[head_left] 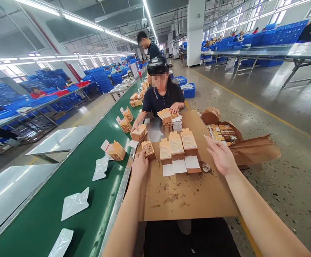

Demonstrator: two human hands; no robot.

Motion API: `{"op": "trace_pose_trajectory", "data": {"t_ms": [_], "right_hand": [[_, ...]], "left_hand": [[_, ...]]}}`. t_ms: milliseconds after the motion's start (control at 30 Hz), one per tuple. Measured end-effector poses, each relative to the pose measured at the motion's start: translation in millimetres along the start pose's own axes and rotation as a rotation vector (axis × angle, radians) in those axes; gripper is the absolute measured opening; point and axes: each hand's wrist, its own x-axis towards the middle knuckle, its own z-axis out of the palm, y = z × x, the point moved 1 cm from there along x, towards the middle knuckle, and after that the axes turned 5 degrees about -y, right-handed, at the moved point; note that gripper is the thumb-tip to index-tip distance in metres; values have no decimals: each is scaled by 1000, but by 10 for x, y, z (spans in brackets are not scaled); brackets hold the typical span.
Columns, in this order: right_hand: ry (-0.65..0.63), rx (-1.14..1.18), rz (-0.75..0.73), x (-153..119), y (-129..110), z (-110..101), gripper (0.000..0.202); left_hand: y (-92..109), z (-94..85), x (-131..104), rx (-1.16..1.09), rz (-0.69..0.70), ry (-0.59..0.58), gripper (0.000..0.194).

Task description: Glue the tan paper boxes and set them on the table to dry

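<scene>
My left hand (140, 165) is closed on a small printed brown box (148, 150) with an open flap, at the left edge of the cardboard-covered table (168, 207). Three partly folded boxes (176, 143) stand side by side in the middle, their white flaps facing me. To their right my right hand (220, 153) hovers palm inward, its fingers stretched out and nothing in it. A small round clear dish (206, 167) lies between the boxes and that hand.
A green conveyor belt (91, 200) on the left carries silver pouches (75, 202) and open boxes (115, 150). Across the table a person (162, 93) touches a box and a stack of flat cartons (168, 119). Brown paper (254, 150) with more cartons lies at the right.
</scene>
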Motion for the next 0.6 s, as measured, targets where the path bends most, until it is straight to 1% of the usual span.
{"op": "trace_pose_trajectory", "data": {"t_ms": [100, 167, 300, 367, 433, 467, 500, 533, 567, 600], "right_hand": [[-41, -30, -44, -317, -162, -39, 72], [-45, -40, -45, -540, -252, -84, 70], [-10, -65, -38, -923, -349, -224, 67], [20, -77, -57, -1070, -354, -290, 65], [56, -93, -79, -1192, -328, -332, 64], [69, -103, -79, -1243, -301, -341, 64], [78, -113, -70, -1288, -267, -342, 65], [82, -121, -54, -1327, -226, -336, 67], [82, -127, -35, -1360, -182, -326, 69], [80, -131, -19, -1389, -138, -313, 71]], "left_hand": [[-113, -60, -182, 22, 101, 4, 44], [-185, -127, -328, 34, 144, 14, 39], [-381, -352, -626, 53, 182, 36, 29], [-474, -460, -752, 50, 175, 79, 27], [-497, -508, -833, 17, 144, 165, 27], [-465, -497, -852, -5, 127, 204, 31], [-403, -461, -856, -23, 114, 224, 42], [-314, -402, -849, -33, 108, 212, 59], [-210, -325, -834, -39, 104, 171, 76], [-104, -241, -819, -44, 94, 111, 86]]}}
